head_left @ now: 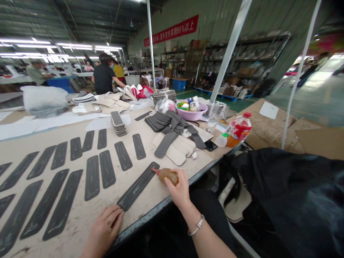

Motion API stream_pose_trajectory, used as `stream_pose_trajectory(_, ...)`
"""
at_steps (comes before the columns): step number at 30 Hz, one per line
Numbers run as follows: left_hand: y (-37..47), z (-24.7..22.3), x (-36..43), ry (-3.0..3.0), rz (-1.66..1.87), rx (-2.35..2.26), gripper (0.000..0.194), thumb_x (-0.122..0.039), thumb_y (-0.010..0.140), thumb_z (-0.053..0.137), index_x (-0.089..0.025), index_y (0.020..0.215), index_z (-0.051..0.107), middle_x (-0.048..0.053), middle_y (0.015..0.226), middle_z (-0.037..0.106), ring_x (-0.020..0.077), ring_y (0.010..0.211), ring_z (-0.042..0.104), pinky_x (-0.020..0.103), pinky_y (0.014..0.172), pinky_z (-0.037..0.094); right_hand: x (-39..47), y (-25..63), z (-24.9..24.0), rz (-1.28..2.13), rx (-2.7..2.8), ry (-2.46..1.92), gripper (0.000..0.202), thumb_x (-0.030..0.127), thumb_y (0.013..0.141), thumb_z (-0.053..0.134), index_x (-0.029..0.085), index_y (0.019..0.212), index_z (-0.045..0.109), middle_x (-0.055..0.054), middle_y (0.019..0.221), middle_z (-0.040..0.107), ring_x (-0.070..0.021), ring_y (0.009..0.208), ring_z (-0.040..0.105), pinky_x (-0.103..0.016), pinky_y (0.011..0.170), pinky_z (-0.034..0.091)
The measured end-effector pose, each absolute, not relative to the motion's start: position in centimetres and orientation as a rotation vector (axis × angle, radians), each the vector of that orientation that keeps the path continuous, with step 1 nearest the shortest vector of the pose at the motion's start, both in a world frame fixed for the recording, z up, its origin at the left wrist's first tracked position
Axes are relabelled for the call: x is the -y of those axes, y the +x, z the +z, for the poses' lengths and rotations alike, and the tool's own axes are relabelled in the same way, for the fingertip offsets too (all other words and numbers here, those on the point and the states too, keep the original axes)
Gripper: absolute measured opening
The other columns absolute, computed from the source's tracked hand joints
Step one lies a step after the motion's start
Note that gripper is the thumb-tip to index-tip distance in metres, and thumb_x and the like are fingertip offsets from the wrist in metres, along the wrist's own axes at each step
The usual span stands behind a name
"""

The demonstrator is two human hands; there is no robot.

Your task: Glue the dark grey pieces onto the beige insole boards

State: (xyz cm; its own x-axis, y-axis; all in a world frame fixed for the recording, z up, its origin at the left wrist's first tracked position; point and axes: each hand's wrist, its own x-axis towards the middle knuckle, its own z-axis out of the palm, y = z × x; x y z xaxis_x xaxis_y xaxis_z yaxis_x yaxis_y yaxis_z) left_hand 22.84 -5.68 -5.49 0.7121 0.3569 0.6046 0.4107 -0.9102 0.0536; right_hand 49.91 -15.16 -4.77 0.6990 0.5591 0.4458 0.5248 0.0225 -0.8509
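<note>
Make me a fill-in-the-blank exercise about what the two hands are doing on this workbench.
1. The right hand holds a small brown squeeze bottle with a ____ nozzle.
2. The left hand presses the near end of a long dark grey ____.
3. The pink plastic ____ stands beyond the pile of grey strips.

Missing words: red; strip; bowl

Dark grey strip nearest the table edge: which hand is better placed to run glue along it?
Probably the right hand: its grip already holds the brown squeeze bottle, red nozzle at the dark grey strip. The left hand pins the strip's near end.
</note>
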Motion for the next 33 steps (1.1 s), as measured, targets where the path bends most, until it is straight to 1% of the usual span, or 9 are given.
stream_pose_trajectory(3,22.9,-5.4,5.8,-2.816,-0.971,0.643,0.021,-0.027,0.086,0.049,-0.018,0.080,0.067,0.005,0.079,0.070,0.0159,0.075,0.065,0.027,0.075,0.052,15.2,50.0,-5.1,0.071,0.879,-1.605,0.023,0.024,0.072,0.061,0.020,0.094,0.053,-0.004,0.092,0.054,-0.0207,0.087,0.052,-0.036,0.079,0.045)
stream_pose_trajectory(9,22.8,-5.4,5.9,-2.848,-0.933,0.660,0.020,-0.024,0.086,0.047,-0.018,0.083,0.066,0.005,0.080,0.070,0.0165,0.078,0.065,0.029,0.079,0.052,15.4,51.0,-5.2,-0.017,0.787,-1.682,0.026,0.029,0.072,0.061,0.019,0.095,0.055,-0.006,0.093,0.055,-0.0232,0.089,0.052,-0.040,0.082,0.043)
stream_pose_trajectory(12,22.8,-5.4,6.3,-2.859,-0.919,0.756,0.019,-0.022,0.086,0.047,-0.018,0.083,0.065,0.005,0.082,0.069,0.0163,0.079,0.065,0.029,0.077,0.053,16.2,50.6,-5.2,0.096,0.815,-1.645,0.026,0.031,0.071,0.063,0.019,0.093,0.057,-0.006,0.091,0.057,-0.0231,0.087,0.053,-0.040,0.080,0.045)
stream_pose_trajectory(15,23.0,-5.1,7.0,-2.866,-0.911,0.867,0.019,-0.021,0.086,0.046,-0.018,0.084,0.065,0.005,0.082,0.068,0.0157,0.080,0.064,0.027,0.075,0.053,16.9,50.1,-5.4,0.239,0.761,-1.590,0.031,0.036,0.068,0.066,0.019,0.093,0.058,-0.005,0.092,0.059,-0.0224,0.085,0.055,-0.039,0.079,0.046)
stream_pose_trajectory(18,23.3,-4.8,7.6,-2.896,-0.910,0.917,0.021,-0.018,0.087,0.044,-0.017,0.083,0.064,0.005,0.082,0.067,0.0147,0.079,0.062,0.027,0.075,0.053,17.1,50.2,-5.4,0.314,0.578,-1.501,0.040,0.039,0.065,0.070,0.018,0.095,0.057,-0.005,0.092,0.061,-0.0217,0.083,0.057,-0.038,0.077,0.048)
stream_pose_trajectory(21,23.3,-4.8,7.8,-2.910,-0.918,0.953,0.021,-0.016,0.086,0.043,-0.018,0.083,0.064,0.005,0.083,0.066,0.0143,0.079,0.062,0.027,0.075,0.053,16.9,50.6,-5.2,0.391,0.374,-1.337,0.046,0.039,0.062,0.074,0.018,0.098,0.054,-0.003,0.090,0.062,-0.0196,0.079,0.059,-0.034,0.071,0.050)
stream_pose_trajectory(25,23.2,-4.9,8.0,-2.923,-0.904,0.977,0.021,-0.016,0.086,0.043,-0.018,0.082,0.063,0.004,0.082,0.065,0.0143,0.080,0.060,0.026,0.074,0.053,17.0,50.9,-4.9,0.360,0.268,-1.237,0.047,0.036,0.060,0.076,0.018,0.097,0.053,-0.001,0.089,0.061,-0.0165,0.077,0.059,-0.029,0.070,0.049)
stream_pose_trajectory(28,23.2,-4.9,8.1,-2.924,-0.906,0.973,0.020,-0.015,0.085,0.043,-0.018,0.081,0.063,0.004,0.082,0.064,0.0142,0.079,0.059,0.027,0.075,0.052,17.2,51.0,-4.7,0.338,0.250,-1.195,0.046,0.036,0.060,0.076,0.019,0.096,0.053,-0.001,0.088,0.060,-0.0158,0.076,0.059,-0.028,0.069,0.050)
stream_pose_trajectory(33,23.1,-5.3,8.0,-2.943,-0.910,1.008,0.018,-0.014,0.084,0.045,-0.018,0.080,0.062,0.004,0.081,0.063,0.0144,0.079,0.058,0.027,0.075,0.050,17.6,51.0,-4.9,0.337,0.338,-1.357,0.048,0.040,0.059,0.076,0.018,0.096,0.055,-0.003,0.089,0.062,-0.0192,0.078,0.059,-0.031,0.070,0.050)
